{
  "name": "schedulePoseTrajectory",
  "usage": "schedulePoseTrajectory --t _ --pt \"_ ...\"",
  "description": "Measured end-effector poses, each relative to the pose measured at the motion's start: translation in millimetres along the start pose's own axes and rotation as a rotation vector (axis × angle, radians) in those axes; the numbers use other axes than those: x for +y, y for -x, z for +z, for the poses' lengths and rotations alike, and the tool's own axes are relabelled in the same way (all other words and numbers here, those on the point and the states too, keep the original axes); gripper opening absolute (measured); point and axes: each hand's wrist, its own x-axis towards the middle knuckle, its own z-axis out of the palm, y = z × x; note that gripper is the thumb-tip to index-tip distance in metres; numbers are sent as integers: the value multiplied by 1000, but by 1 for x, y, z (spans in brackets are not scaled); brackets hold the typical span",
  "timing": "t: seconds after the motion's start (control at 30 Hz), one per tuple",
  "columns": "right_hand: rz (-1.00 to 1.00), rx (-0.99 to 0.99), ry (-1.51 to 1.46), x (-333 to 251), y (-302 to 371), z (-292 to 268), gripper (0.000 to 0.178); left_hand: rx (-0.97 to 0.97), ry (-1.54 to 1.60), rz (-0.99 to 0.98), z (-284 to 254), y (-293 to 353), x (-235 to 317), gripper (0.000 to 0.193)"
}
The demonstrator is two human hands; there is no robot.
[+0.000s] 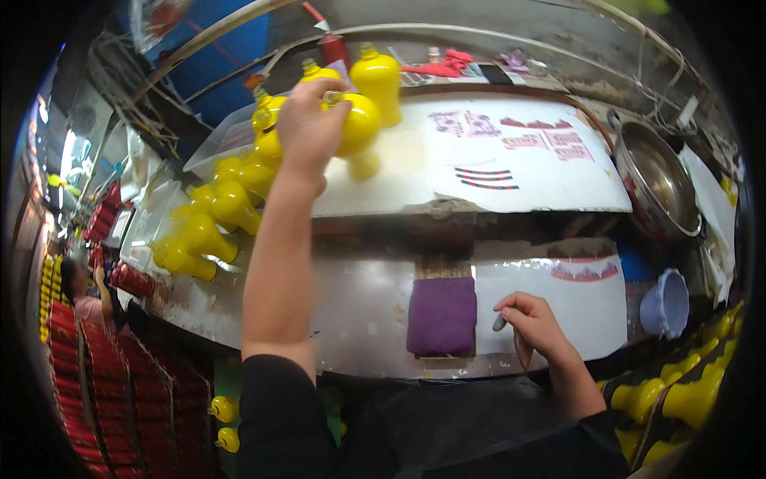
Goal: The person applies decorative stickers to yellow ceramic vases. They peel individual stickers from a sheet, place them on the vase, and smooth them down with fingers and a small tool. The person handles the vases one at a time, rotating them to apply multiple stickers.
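At the far left I pick up a co-worker (92, 307) beyond dark red stacks (100, 383), clear of my own work. Next comes a cluster of glossy yellow bottles (231, 203) along the left of the surface; the lens bends them so much that I cannot tell which stand truly upright. My left hand (309, 128) reaches over them, its fingers curled around the neck of the held bottle (359, 128), another yellow one, at the left end of the raised white shelf (550, 191); whether its base touches there I cannot tell. I judge the step in hand to be handling this one bottle by its neck, and any move from here calls for a firm grip and clearance from the standing bottle (379, 80) just behind it. Nearer me lies a folded purple cloth (442, 317), then my right hand (533, 323), its thumb and fingers closed on a small grey-tipped tool (499, 322) whose kind I can't make out. Patterned pink cut-outs (566, 145) lie flat on the shelf, well away from the bottle. Farther right I see a metal basin (658, 180) and a pale blue bucket (666, 303).
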Motion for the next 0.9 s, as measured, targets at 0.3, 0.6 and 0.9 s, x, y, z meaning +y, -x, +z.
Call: schedulePoseTrajectory --t 0.3,0.6,0.9 --pt "-374 61 150 -48 -20 26 56 -314 767 -88 -62 71 66 24" --pt "-148 33 52 -17 -63 64 76 -302 751 -358 33 216 46 58" --pt "-310 220 -77 -14 -36 84 69 -278 778 -90 63 246 35 64"
